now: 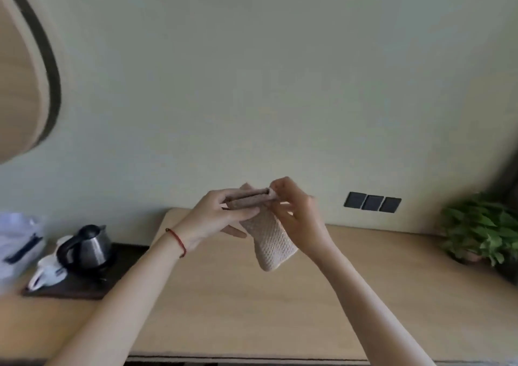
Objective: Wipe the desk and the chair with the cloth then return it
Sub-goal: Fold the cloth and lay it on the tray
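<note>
A beige waffle-weave cloth hangs in the air above the light wooden desk, folded over at its top. My left hand pinches the folded top edge from the left. My right hand grips the same fold from the right, fingers curled over it. The lower part of the cloth dangles free between my wrists. A red string bracelet circles my left wrist. The chair is not in view.
A steel kettle and white cups stand on a dark tray at the left. A potted green plant sits at the right. Dark wall switches are behind the desk. A white bag lies at far left.
</note>
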### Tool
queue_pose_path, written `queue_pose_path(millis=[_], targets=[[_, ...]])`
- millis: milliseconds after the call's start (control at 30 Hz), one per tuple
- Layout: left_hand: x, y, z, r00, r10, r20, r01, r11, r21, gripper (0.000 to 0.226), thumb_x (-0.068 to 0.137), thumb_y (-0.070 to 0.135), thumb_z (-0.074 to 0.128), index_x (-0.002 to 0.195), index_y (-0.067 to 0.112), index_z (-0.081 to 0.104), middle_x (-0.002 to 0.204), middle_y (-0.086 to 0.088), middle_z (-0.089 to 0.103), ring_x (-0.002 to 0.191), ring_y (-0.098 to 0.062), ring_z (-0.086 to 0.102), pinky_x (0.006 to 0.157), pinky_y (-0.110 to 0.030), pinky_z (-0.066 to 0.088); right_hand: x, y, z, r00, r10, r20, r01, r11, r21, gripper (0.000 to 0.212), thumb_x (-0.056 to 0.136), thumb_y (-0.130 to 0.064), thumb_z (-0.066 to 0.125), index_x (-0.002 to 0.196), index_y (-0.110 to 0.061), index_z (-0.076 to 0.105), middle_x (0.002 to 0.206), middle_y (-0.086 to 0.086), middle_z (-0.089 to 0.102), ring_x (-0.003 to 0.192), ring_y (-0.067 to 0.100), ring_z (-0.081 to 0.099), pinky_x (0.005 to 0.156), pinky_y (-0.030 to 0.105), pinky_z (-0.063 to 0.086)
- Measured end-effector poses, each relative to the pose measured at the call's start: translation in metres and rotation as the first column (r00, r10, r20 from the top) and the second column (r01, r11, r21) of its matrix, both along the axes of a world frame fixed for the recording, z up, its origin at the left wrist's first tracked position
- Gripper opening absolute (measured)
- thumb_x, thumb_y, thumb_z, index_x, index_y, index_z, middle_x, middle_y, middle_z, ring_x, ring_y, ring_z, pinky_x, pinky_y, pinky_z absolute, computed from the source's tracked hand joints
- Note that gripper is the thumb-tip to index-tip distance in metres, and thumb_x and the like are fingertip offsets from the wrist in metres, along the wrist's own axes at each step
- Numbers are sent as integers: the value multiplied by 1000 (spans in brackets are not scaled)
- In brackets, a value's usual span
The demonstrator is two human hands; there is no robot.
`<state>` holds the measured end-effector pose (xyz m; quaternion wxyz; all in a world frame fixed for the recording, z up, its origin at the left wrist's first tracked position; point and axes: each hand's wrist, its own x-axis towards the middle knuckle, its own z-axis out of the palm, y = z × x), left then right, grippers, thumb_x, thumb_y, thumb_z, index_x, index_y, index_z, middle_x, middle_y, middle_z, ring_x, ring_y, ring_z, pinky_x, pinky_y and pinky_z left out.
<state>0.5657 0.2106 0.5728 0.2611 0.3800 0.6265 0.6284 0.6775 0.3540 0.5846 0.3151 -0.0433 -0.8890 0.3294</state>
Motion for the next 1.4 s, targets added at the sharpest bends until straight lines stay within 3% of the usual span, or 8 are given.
queue_pose_path(millis=[233,367,533,800,967,1100,1267,1400], targets=[[-124,-60,-21,741,292,-605,-480,860,-173,28,60,50,77,83,35,71,112,11,42,112,-9,31,98,-26,27,-144,-39,-3,913,408,-15,-389,881,270,11,92,-1,54,99,-8,59,92,4,63,83,12,58,72,20,47],[-183,-97,-24,849,260,-461,-358,923,-139,33,67,46,75,80,16,68,90,3,64,88,-10,59,81,-33,44,-222,-58,-12,847,522,102,-532,835,142,38,79,-38,71,109,-19,56,90,-10,64,81,-9,58,72,4,42],[-270,-147,-48,883,387,-267,-425,900,-98,48,80,40,64,81,-8,57,66,-9,47,66,-9,45,64,-30,30,-314,-57,-52,767,416,489,-467,884,-20,34,69,-28,84,87,-4,67,80,16,70,68,12,51,65,38,47],[-429,-177,-126,920,391,29,-383,912,-145,22,93,35,48,107,30,64,114,6,69,108,-7,62,95,-28,47,-439,-109,-130,912,401,86,-169,559,-812,30,84,-21,64,110,-8,64,104,13,68,86,30,64,74,41,53],[-512,-181,-164,934,312,175,-281,943,-179,20,93,41,44,100,35,62,93,29,70,89,15,62,66,-2,46,-500,-150,-174,941,292,172,-84,693,-717,59,93,-24,53,144,-40,28,121,0,57,101,10,62,102,42,45],[-556,-181,-193,923,242,298,-182,960,-214,21,87,33,57,107,27,59,97,19,72,90,4,67,66,-7,50,-535,-157,-209,965,168,201,56,618,-784,94,75,-1,76,143,-40,23,124,-4,60,109,14,63,90,39,57],[-590,-181,-244,929,180,324,-101,964,-245,83,83,1,63,145,38,22,133,1,54,120,-13,54,102,-29,42,-568,-157,-261,973,-33,227,193,657,-729,51,90,0,58,128,-33,45,91,-16,73,89,9,67,76,15,53],[-596,-177,-306,991,91,-98,-124,906,-406,54,89,1,54,131,34,43,143,6,42,135,-6,34,104,-9,23,-582,-161,-316,921,-52,386,241,856,-458,36,88,9,52,107,-17,67,107,-15,69,100,-2,61,88,13,46]])
